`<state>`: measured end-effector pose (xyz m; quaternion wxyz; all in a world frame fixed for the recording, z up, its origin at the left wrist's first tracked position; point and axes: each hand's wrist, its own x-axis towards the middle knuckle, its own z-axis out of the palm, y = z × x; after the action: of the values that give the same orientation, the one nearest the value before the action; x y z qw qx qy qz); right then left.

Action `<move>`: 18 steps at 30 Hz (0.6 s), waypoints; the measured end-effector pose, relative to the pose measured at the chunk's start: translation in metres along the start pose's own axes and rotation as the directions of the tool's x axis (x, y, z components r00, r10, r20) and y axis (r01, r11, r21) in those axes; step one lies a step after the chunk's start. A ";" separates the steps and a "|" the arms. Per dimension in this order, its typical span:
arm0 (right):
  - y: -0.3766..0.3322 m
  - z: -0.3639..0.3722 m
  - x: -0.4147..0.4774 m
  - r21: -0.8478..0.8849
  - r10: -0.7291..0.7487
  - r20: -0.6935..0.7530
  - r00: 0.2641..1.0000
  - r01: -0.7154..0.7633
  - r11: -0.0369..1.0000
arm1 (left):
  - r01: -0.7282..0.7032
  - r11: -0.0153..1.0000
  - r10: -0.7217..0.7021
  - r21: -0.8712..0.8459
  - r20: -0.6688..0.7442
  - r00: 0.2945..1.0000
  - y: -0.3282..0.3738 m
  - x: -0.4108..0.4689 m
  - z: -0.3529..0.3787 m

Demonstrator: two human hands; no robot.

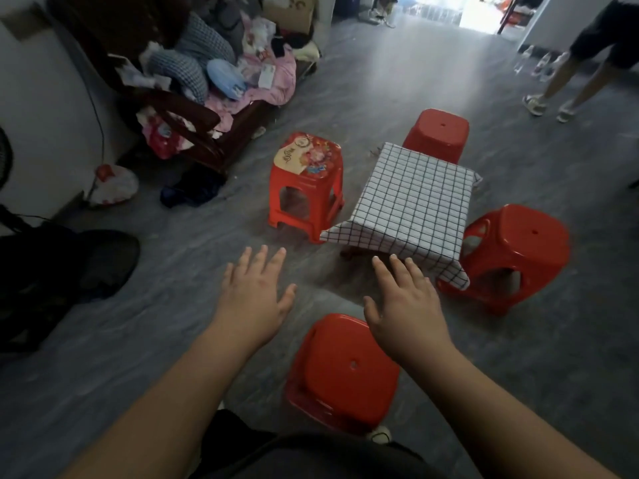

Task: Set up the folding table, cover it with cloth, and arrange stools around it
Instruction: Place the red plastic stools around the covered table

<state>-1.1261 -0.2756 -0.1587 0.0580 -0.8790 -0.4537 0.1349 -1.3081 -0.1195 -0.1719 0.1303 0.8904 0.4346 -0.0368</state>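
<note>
Hovering palms-down, both hands hold nothing: left hand [254, 299] and right hand [404, 305] show straight, spread fingers over the floor [173, 257], short of the table. Near stool [342, 375] sits at the table's 6 o'clock, apart from it, with the right forearm crossing above its corner; it has a plain red seat, one centre hole and no label. Reads as a hands-off check, not a reach. Folding table [346, 252] is up, only one dark leg showing. Checked cloth [415, 202], white with a dark grid, covers the top and drapes over the near edge, which is why the frame is hidden. Sticker stool [307, 181] is at 9 o'clock, just beside the cloth corner. Right stool [515, 250] is at 3 o'clock, with a cloth corner hanging in front of it. Far stool [437, 133] is at 12, tucked against the far edge. One stool per side, so my call is that the layout is basically done; the near stool may want nudging in. Sticker: floral print plus a cream script banner, too blurred to read. Beyond, a cluttered sofa [214, 108] at 10 o'clock, a cardboard box [294, 12] with unreadable print, and another person's legs [567, 74] at 2 o'clock.
</note>
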 end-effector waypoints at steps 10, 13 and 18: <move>-0.258 0.038 0.085 0.006 -0.039 -0.026 0.999 0.039 0.999 | 0.104 0.993 -0.106 0.047 0.036 0.994 -0.266 0.040 -0.077; -0.311 0.036 0.109 0.016 -0.069 -0.024 0.997 0.069 0.997 | 0.144 0.989 -0.144 0.011 0.023 0.989 -0.317 0.053 -0.104; -0.347 0.036 0.156 -0.011 -0.074 -0.030 0.997 0.073 0.997 | 0.181 0.983 -0.180 -0.008 0.061 0.982 -0.362 0.096 -0.121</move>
<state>-1.3213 0.0523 -0.1438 0.0654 -0.8639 -0.4855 0.1172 -1.5382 0.1993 -0.1451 0.1452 0.8449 0.5097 -0.0721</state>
